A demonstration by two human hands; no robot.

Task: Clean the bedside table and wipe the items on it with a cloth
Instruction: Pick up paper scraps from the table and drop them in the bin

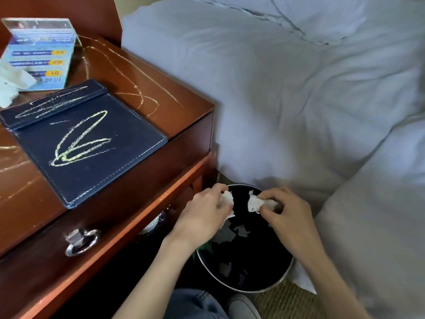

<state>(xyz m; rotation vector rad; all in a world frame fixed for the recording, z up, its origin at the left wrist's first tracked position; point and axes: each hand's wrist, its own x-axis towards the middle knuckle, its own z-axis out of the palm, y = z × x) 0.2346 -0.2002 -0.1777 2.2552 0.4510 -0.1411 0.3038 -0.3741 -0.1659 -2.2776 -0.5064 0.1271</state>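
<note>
Nearest, both hands hang over the round black bin [285,276] on the floor between the bedside table [147,93] and the bed [287,100]: the left hand [204,217] has its fingers curled round a scrap of white tissue [227,199], the right hand [287,215] pinches another white scrap [255,203]. Farther off, on the chalk-scrawled tabletop, lie a dark blue pad [92,162] with yellow scribbles, then a clear-framed blue card stand [39,56] beside a crumpled tissue [11,86].

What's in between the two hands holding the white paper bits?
In the head view, only a small gap over the dark inside of the black bin separates the left hand and right hand.
</note>
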